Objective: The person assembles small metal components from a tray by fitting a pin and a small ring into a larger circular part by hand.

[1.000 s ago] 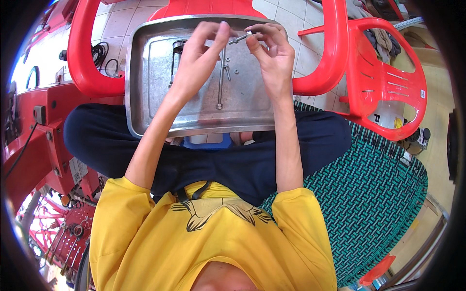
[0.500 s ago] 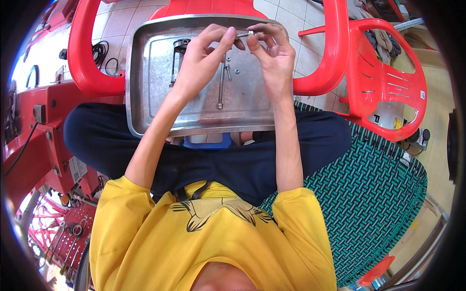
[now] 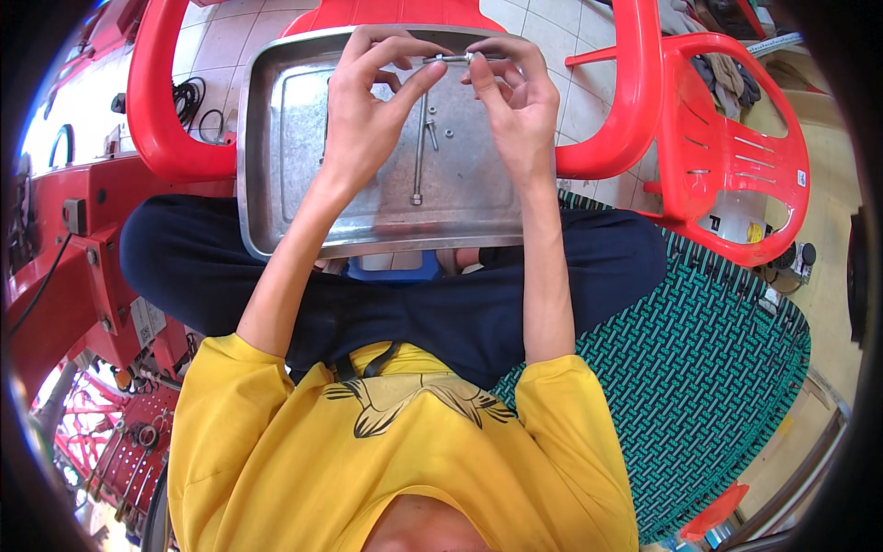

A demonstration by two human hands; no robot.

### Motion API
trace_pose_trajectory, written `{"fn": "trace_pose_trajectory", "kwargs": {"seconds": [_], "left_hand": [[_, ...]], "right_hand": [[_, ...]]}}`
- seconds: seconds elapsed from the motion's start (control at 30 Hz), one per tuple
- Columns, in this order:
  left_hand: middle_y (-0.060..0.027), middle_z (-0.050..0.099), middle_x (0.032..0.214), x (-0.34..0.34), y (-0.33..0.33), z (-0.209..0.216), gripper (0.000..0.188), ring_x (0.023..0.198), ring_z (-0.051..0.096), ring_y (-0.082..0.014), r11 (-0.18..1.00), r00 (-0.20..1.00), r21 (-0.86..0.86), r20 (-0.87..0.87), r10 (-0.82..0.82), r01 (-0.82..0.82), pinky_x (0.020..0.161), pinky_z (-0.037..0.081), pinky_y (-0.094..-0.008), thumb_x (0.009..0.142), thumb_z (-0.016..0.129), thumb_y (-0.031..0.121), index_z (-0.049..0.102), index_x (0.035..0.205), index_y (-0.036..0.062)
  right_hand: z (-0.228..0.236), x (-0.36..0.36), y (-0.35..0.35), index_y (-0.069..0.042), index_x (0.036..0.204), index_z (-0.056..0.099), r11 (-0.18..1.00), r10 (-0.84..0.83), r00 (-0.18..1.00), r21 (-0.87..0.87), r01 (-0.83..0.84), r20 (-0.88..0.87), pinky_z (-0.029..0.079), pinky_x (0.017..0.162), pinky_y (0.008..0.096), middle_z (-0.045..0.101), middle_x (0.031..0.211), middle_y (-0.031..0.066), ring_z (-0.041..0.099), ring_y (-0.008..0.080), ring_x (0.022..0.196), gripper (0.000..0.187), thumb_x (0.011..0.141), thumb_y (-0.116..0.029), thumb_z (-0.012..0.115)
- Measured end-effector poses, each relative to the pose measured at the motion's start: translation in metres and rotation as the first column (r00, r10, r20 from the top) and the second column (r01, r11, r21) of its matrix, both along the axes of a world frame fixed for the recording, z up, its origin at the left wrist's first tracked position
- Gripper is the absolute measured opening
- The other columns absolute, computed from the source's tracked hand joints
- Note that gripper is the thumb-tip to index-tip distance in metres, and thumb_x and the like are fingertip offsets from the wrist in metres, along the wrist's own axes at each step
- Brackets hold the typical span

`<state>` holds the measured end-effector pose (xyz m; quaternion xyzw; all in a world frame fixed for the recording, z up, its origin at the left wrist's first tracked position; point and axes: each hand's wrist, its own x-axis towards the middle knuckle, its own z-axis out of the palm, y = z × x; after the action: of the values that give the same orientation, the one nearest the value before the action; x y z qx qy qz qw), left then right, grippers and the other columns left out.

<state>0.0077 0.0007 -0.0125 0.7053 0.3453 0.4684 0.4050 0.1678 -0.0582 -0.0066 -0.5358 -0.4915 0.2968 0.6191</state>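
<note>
Above the far side of a metal tray [image 3: 276, 244], both my hands are on a small metal bolt [image 3: 451, 59], which lies roughly level between them. My left hand [image 3: 368, 110] pinches its left end between thumb and forefinger. At the other end, my right hand [image 3: 520, 106] has thumb and fingers closed round what looks like a nut. Below in the tray lie a long bolt [image 3: 418, 170], a short bolt [image 3: 432, 140] and a loose nut [image 3: 449, 133]. The dark metal part on the tray's left side is almost wholly hidden behind my left hand.
A red plastic chair [image 3: 152, 110] holds the tray between its armrests, and another red chair [image 3: 736, 152] stands to the right. Beside my leg is a green woven seat [image 3: 699, 386]. A red metal machine [image 3: 64, 239] and black cable [image 3: 189, 101] are at the left.
My left hand has shifted left and turned, its fingers now farther from my right hand. More of the bolt shows between them, and the dark metal part has become covered.
</note>
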Motion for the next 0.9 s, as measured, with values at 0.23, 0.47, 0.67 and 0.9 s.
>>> {"fn": "trace_pose_trajectory", "kwargs": {"seconds": [0.23, 0.47, 0.67, 0.9], "left_hand": [[-0.0040, 0.063, 0.107, 0.000, -0.001, 0.003, 0.020, 0.092, 0.062, -0.0167, 0.995, 0.996, 0.091, -0.068, 0.059, -0.052, 0.069, 0.051, -0.0284, 0.084, 0.083, 0.015, 0.080, 0.104, 0.0136], [-0.0039, 0.062, 0.108, -0.001, -0.003, 0.006, 0.020, 0.095, 0.061, -0.0157, 0.995, 0.994, 0.086, -0.093, 0.050, -0.042, 0.073, 0.051, -0.0285, 0.085, 0.082, 0.013, 0.080, 0.105, 0.0120], [-0.0042, 0.061, 0.109, -0.003, -0.002, 0.005, 0.021, 0.096, 0.061, -0.0140, 0.993, 0.992, 0.111, -0.116, 0.047, -0.034, 0.074, 0.052, -0.0274, 0.086, 0.081, 0.012, 0.080, 0.107, 0.0117], [-0.0028, 0.065, 0.108, -0.002, -0.001, 0.003, 0.025, 0.094, 0.061, -0.0160, 0.999, 0.999, 0.043, -0.053, -0.014, 0.016, 0.069, 0.052, -0.0285, 0.083, 0.085, 0.017, 0.080, 0.107, 0.0156]], "right_hand": [[-0.003, 0.008, 0.000, -0.001, 0.110, 0.065, 0.995, 0.004, 1.000, -0.095, -0.002, 0.022, 0.048, 0.072, 0.0251, 0.067, 0.110, 0.0057, 0.068, 0.0126, 0.087, 0.028, 0.105, -0.029, 0.063], [-0.001, 0.020, -0.002, -0.001, 0.109, 0.068, 0.959, 0.140, 0.985, -0.261, -0.109, 0.101, 0.055, 0.074, 0.0287, 0.071, 0.097, 0.0073, 0.072, 0.0156, 0.083, 0.032, 0.103, -0.033, 0.065], [0.008, 0.002, -0.002, 0.001, 0.101, 0.070, 0.991, 0.077, 0.993, -0.117, -0.067, 0.090, 0.052, 0.074, 0.0269, 0.072, 0.084, 0.0054, 0.069, 0.0107, 0.080, 0.044, 0.106, -0.041, 0.059], [0.008, 0.010, -0.005, -0.002, 0.104, 0.072, 0.951, 0.161, 0.987, -0.269, -0.152, 0.012, 0.046, 0.074, 0.0244, 0.070, 0.087, 0.0022, 0.060, 0.0083, 0.081, 0.039, 0.107, -0.038, 0.058]]}}
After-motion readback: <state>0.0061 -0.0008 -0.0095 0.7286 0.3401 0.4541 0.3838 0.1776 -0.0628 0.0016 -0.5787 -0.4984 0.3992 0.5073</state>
